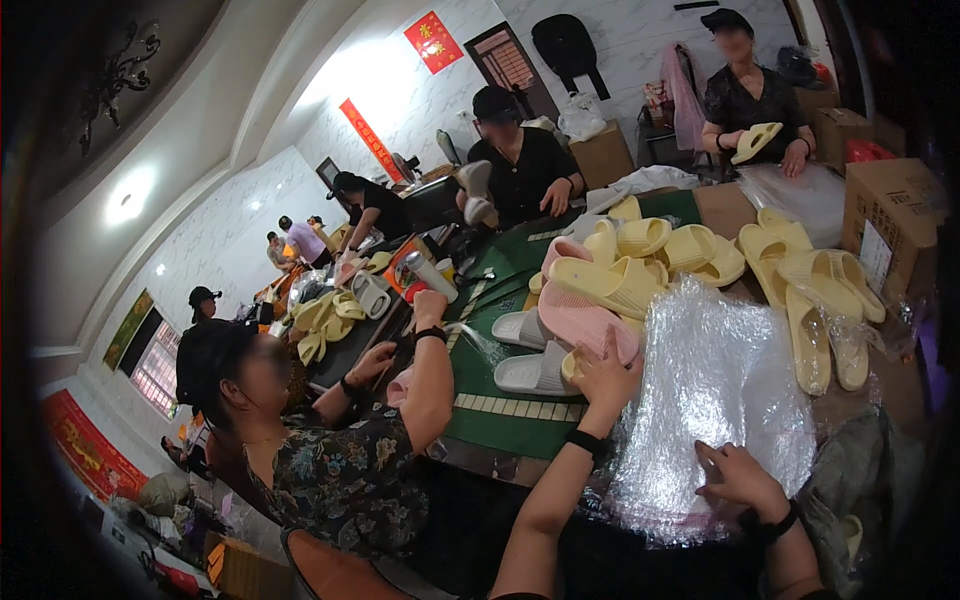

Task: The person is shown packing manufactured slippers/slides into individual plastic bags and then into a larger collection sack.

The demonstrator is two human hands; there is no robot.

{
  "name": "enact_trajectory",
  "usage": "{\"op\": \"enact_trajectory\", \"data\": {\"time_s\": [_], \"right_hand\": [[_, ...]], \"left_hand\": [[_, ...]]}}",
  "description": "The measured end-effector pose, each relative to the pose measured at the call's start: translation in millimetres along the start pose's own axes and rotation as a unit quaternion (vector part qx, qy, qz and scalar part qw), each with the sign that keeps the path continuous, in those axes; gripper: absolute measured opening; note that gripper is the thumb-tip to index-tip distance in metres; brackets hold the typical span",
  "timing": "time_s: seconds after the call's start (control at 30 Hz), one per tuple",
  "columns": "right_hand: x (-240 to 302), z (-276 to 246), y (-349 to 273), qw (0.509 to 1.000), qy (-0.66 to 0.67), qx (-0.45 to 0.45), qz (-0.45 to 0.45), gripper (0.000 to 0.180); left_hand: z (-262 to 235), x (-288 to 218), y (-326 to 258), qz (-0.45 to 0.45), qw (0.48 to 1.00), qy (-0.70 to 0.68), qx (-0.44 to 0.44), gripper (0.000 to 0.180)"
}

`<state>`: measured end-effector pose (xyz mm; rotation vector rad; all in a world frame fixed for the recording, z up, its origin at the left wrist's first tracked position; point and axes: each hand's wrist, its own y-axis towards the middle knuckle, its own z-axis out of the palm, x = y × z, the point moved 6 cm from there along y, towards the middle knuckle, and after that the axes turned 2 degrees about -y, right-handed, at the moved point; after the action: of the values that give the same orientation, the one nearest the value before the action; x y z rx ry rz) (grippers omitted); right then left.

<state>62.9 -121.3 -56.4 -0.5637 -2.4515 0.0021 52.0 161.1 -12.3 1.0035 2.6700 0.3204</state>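
At a green surface (515, 430), with left hand (605, 382) splayed at a pink slipper (580, 315) and, apart, right hand (745, 480) loose-fingered over clear bags (720, 370). Seemingly done with plastic-covered yellow slippers (808, 340) at right, not yet with the loose heap (600, 284) farther left.

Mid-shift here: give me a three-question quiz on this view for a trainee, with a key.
1. Which colour of sole lies right at the fingers of the wearer's left hand?
2. True or false: the wearer's right hand holds up a yellow slipper.
3. In this view, where do the clear bags lie?
A) left of the grey slippers
B) right of the grey slippers
C) on the floor

Key:
1. Pink: the pink slipper.
2. False: it is over the clear bags.
3. B.
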Motion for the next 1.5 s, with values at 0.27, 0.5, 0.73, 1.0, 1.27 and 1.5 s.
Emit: {"op": "enact_trajectory", "data": {"time_s": [0.27, 0.5, 0.73, 1.0, 1.27, 1.5], "right_hand": [[-4.4, 0.7, 1.7, 1.0, -0.004, -0.02, -0.018, 0.079], [-3.5, -0.3, 0.3, 0.998, 0.017, -0.057, -0.035, 0.078], [-0.5, 2.2, 0.7, 0.998, -0.009, -0.052, -0.039, 0.079], [-8.2, 9.0, 2.5, 0.997, -0.024, -0.052, -0.054, 0.079], [-1.6, 0.9, -0.9, 0.999, -0.003, -0.036, -0.033, 0.079], [0.4, -0.7, -0.2, 1.0, -0.005, -0.025, -0.018, 0.078]], "left_hand": [[-1.7, 5.2, 9.7, 0.039, 0.999, 0.003, 0.028, 0.084], [-8.5, 10.8, 6.8, 0.077, 0.991, 0.066, -0.09, 0.066], [-76.9, 75.7, 26.2, -0.03, 0.987, -0.098, -0.127, 0.041], [-90.1, 153.8, 24.6, -0.161, 0.834, -0.433, -0.3, 0.032], [-92.4, 132.3, 0.8, -0.162, 0.544, -0.777, -0.273, 0.058], [-134.3, 100.2, -14.7, -0.107, 0.522, -0.798, -0.281, 0.058]]}}
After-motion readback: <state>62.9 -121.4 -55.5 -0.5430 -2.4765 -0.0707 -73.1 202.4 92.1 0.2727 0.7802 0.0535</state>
